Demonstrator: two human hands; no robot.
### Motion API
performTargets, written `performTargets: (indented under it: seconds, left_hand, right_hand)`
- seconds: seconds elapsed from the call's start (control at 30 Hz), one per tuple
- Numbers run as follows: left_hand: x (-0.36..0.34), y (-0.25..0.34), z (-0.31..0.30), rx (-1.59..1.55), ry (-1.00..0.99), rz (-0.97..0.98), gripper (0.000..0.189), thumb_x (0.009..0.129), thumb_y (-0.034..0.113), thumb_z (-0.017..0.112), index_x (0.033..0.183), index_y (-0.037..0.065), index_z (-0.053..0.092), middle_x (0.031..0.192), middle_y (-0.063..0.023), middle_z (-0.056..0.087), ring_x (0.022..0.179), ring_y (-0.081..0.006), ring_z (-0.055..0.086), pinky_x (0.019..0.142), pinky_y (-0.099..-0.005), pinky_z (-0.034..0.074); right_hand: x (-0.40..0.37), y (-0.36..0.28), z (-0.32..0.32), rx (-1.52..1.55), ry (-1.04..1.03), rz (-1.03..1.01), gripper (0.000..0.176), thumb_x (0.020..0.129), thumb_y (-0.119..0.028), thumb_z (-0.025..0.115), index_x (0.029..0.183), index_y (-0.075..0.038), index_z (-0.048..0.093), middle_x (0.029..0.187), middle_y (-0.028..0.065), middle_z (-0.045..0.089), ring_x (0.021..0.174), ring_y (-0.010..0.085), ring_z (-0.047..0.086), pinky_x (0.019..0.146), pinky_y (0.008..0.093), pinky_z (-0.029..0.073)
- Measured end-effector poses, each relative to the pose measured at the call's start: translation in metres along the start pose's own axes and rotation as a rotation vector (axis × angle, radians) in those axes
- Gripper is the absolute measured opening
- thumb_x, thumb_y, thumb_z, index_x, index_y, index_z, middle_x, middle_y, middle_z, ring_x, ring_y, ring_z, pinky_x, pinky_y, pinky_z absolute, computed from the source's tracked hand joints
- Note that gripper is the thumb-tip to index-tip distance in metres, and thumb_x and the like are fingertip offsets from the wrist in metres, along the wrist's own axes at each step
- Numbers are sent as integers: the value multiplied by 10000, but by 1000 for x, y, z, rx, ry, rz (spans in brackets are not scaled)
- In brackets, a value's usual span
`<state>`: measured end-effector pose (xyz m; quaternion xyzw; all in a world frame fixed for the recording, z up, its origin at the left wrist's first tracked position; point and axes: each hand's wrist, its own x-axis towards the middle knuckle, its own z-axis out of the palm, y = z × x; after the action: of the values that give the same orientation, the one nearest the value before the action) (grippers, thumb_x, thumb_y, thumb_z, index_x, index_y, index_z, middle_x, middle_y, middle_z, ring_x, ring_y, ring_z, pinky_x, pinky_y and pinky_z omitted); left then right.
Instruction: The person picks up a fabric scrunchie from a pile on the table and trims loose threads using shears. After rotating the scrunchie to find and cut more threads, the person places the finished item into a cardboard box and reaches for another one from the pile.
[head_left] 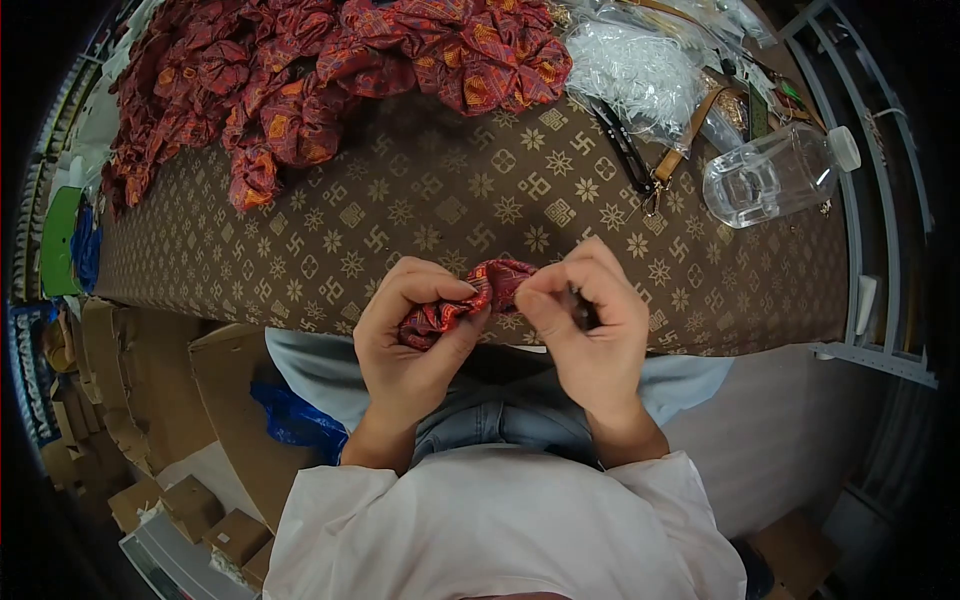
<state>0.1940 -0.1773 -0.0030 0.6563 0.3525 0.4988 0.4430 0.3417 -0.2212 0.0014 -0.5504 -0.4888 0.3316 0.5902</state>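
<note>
A red patterned scrunchie (440, 318), gathered and wrinkled, is held just above the near edge of the table, in front of my body. My left hand (408, 325) is closed around its left part, thumb and forefinger pinching the cloth. With thumb and fingertips together, my right hand (595, 325) pinches the cloth at its right end. Anything small between the right fingertips is hidden. Along the far side of the table lies a large heap of matching red scrunchies (290, 90).
A brown patterned cloth covers the table (480, 200). At the right lie a clear plastic bottle (765, 180) on its side, a bag of clear plastic strips (640, 80) and tan and black straps (690, 125). Cardboard boxes (195, 505) stand on the floor at left; a metal rack (860, 200) is at right.
</note>
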Motion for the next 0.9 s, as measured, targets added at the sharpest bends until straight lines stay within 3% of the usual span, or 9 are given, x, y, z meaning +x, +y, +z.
performTargets:
  seconds: [0.07, 0.13, 0.27, 0.33, 0.5, 0.6, 0.73, 0.8, 0.9]
  left_hand:
    - [0, 1, -1, -30, 10, -28, 198, 628, -90, 641, 789, -9, 560, 778, -73, 534, 726, -142, 500, 649, -225, 391]
    - [0, 1, -3, -58, 20, -54, 196, 630, -90, 641, 789, -11, 559, 779, -71, 534, 728, -137, 498, 651, -221, 389]
    - [0, 0, -6, -136, 30, -103, 190, 638, -88, 641, 790, -14, 555, 802, -66, 531, 744, -126, 490, 661, -215, 383]
    - [0, -2, -8, -169, 38, -128, 190, 641, -88, 640, 793, -15, 554, 811, -65, 530, 750, -123, 489, 666, -214, 383]
    - [0, -4, -8, -219, 18, -103, 234, 658, -74, 647, 859, -16, 541, 850, -66, 530, 782, -116, 496, 700, -210, 391]
    - [-1, -1, -7, -258, 13, -147, 256, 672, -64, 648, 894, -17, 529, 882, -63, 529, 807, -105, 500, 721, -204, 394]
    - [-5, 2, -4, -313, 13, -165, 259, 685, -56, 644, 912, -16, 525, 900, -57, 528, 822, -92, 501, 735, -198, 397]
    - [-7, 5, -4, -282, -5, -178, 257, 700, -50, 636, 929, -13, 525, 907, -52, 527, 826, -86, 502, 740, -197, 400]
    - [-11, 8, -3, -310, -7, -235, 269, 709, -44, 634, 951, -8, 524, 918, -51, 526, 827, -80, 501, 741, -194, 402]
  right_hand:
    - [-1, -1, -10, 103, 34, 112, 63, 733, -6, 619, 778, -1, 575, 708, 11, 454, 605, 69, 438, 534, 194, 354]
    - [-1, 1, -26, 391, 329, 107, 91, 811, -67, 571, 859, -17, 513, 709, -14, 423, 599, 41, 371, 517, 180, 300]
    - [-20, 14, -92, 376, 504, -35, 69, 846, -68, 521, 831, -17, 476, 661, -17, 414, 520, 21, 314, 440, 173, 216]
    - [-40, 24, -127, 252, 628, -30, 84, 849, -82, 520, 812, -28, 468, 616, -24, 407, 470, 22, 274, 406, 189, 180]
    - [-71, 27, -184, -338, 1008, 37, 321, 790, -39, 592, 1097, 20, 520, 652, -21, 479, 477, -12, 278, 414, 160, 183]
    - [-56, 15, -165, -266, 1174, -69, 276, 796, -36, 583, 1064, 18, 544, 721, -3, 520, 485, -6, 302, 421, 154, 211]
    - [-60, 21, -152, -167, 944, 57, 262, 799, -55, 585, 1050, 10, 549, 800, 3, 531, 535, 13, 362, 440, 145, 241]
    - [-61, 45, -130, 192, 647, 67, 246, 802, -98, 600, 1024, -1, 562, 864, -5, 529, 573, 23, 384, 438, 141, 243]
    - [-28, 12, -42, -29, 218, -40, 312, 788, -215, 635, 1028, -30, 560, 885, 7, 525, 610, 30, 405, 493, 163, 316]
